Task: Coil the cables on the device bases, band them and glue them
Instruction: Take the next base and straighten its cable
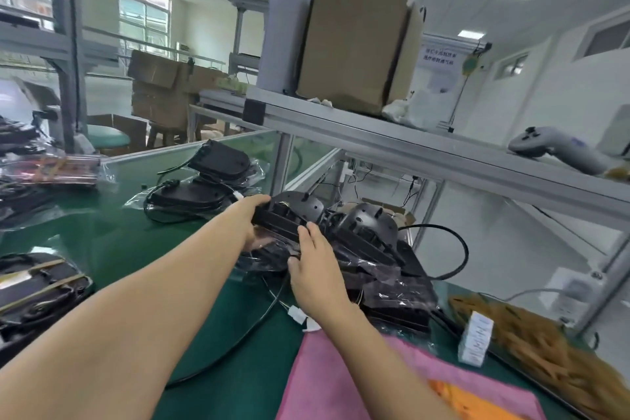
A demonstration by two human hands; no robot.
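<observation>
Both hands are on a black device base (289, 215) that tops a heap of bagged bases (375, 266) toward the right edge of the green bench (112, 239); the left hand (252, 220) grips the near left end of the base, thumb over the top and fingers curled beneath, while the right hand (315, 269) lies against its near side with fingers fairly straight, pressing rather than clasping; this looks like the pick-up step, a fresh base being drawn from the heap before any coiling is done; its cable (453, 249) seems to loop loose over the right side of the heap, though which base it belongs to cannot be told; a white connector (296, 314) lies on the bench just below the right wrist; finished bases already banded (37, 283) sit at the left edge, and the rubber bands (531, 341) fill a tray at the near right corner beside small white boxes (475, 337), possibly the glue; the next move likely calls for lifting the base clear of the plastic bags without snagging neighbouring cables, setting it down on bare bench nearer the person, then gathering its cable into a coil.
</observation>
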